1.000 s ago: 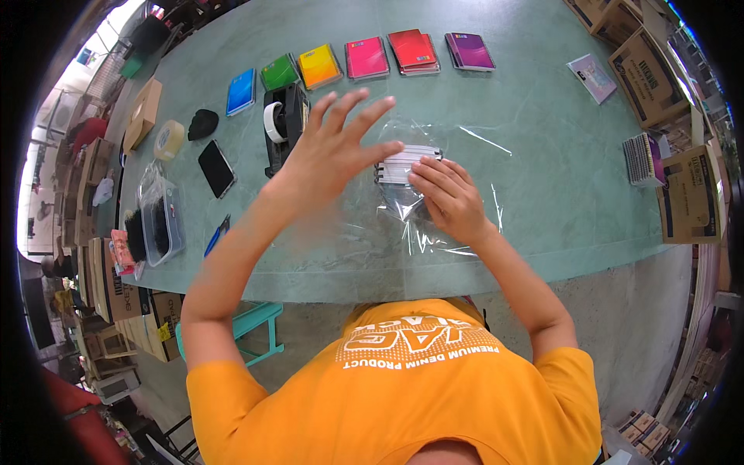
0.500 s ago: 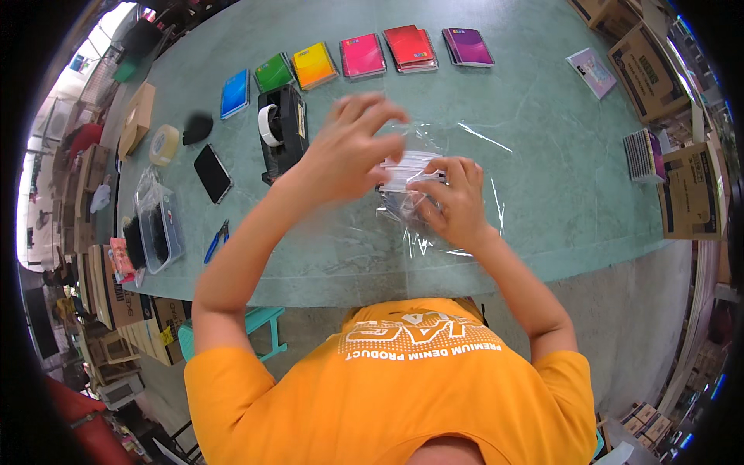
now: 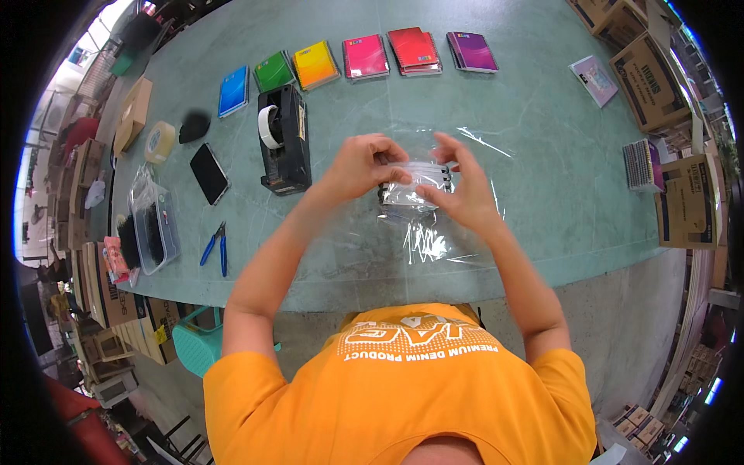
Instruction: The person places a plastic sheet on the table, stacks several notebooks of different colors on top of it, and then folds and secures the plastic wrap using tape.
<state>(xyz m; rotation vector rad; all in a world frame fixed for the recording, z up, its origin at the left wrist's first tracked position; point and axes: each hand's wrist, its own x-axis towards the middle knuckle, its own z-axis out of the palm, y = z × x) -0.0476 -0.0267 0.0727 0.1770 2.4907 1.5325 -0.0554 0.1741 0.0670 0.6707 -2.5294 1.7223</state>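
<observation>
A small stack of spiral-bound notebooks point(image 3: 415, 191), white page edges showing, lies in front of me on a sheet of clear plastic film point(image 3: 431, 246). Part of the film covers the stack and spreads out toward me and to the far side. At the stack's left end, my left hand point(image 3: 364, 167) has its fingers curled in, its thumb reaching onto the top; what it pinches is hidden. Over the right end, my right hand point(image 3: 467, 188) has thumb and fingers apart, the thumb at the stack and the slightly blurred fingertips raised beyond it.
A black tape dispenser point(image 3: 285, 143) stands left of my hands. Colored notebooks, from blue point(image 3: 234, 91) to purple point(image 3: 473, 52), form a far row. At left lie a phone point(image 3: 210, 174), blue-handled cutters point(image 3: 215, 249), a tape roll point(image 3: 160, 142) and a plastic bin point(image 3: 157, 232). Cartons point(image 3: 688, 201) line the right.
My left hand has come down from above the stack to its left end, fingers curling in. My right hand has loosened from the stack, its fingers lifting and spreading.
</observation>
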